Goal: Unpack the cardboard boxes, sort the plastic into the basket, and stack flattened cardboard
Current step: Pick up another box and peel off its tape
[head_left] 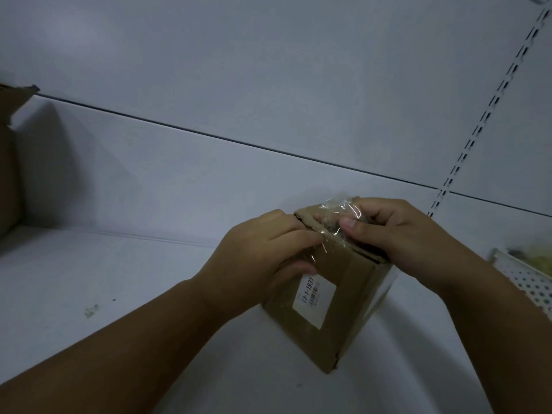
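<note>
White shelf board [89,279] and a pale back panel fill the view. The small cardboard box [334,294] is held tilted between both hands, its top flaps parted. The left hand [257,255] grips the box's left side, fingers curled over a flap. The right hand [397,231] pinches the clear plastic [337,210] poking from the box's top. In my judgement the box needs a firm hold while the film is drawn straight out (slowly, as flap edges may snag it). The perforated basket [519,279] lies right of the box and a larger carton [9,162] far to its left.
</note>
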`<act>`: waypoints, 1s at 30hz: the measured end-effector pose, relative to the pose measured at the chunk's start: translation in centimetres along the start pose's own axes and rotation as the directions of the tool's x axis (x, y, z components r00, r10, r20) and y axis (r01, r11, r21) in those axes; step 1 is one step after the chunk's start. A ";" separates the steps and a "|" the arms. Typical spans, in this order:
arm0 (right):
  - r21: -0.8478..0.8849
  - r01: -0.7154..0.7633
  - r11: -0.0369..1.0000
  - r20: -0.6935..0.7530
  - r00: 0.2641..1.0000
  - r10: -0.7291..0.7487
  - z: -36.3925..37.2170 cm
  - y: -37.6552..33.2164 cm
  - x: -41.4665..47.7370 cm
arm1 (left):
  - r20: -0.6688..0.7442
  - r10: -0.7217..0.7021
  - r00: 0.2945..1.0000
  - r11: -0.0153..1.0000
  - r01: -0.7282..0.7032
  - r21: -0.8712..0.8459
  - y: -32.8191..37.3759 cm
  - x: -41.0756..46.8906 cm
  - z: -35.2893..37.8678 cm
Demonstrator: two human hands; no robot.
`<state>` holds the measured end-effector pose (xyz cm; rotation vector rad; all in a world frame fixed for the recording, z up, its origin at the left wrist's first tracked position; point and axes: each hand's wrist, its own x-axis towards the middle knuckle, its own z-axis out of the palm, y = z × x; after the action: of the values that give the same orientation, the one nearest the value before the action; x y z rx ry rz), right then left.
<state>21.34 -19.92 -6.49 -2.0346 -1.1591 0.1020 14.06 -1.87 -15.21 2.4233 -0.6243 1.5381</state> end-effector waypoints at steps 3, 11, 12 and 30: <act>0.044 -0.016 0.999 0.002 1.000 0.016 0.0 0.1 0.2 | -0.004 0.015 1.000 1.000 -0.015 0.009 0.3 -0.1 0.1; 0.041 -0.026 0.999 -0.042 0.999 0.028 0.2 0.5 0.5 | -0.024 0.037 0.999 0.999 -0.036 0.032 0.9 -0.7 1.1; 0.045 -0.027 0.999 -0.044 0.999 0.029 0.2 0.5 0.5 | -0.020 0.025 0.999 0.999 -0.025 0.020 1.0 -0.8 1.3; 0.031 0.015 0.999 -0.039 0.999 -0.014 0.1 0.0 0.2 | -0.010 -0.074 0.997 0.991 0.073 -0.113 2.1 0.0 1.1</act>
<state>21.37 -19.66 -6.50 -1.9923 -1.1411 0.0721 14.00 -4.17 -15.79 2.3233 -0.5953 1.4502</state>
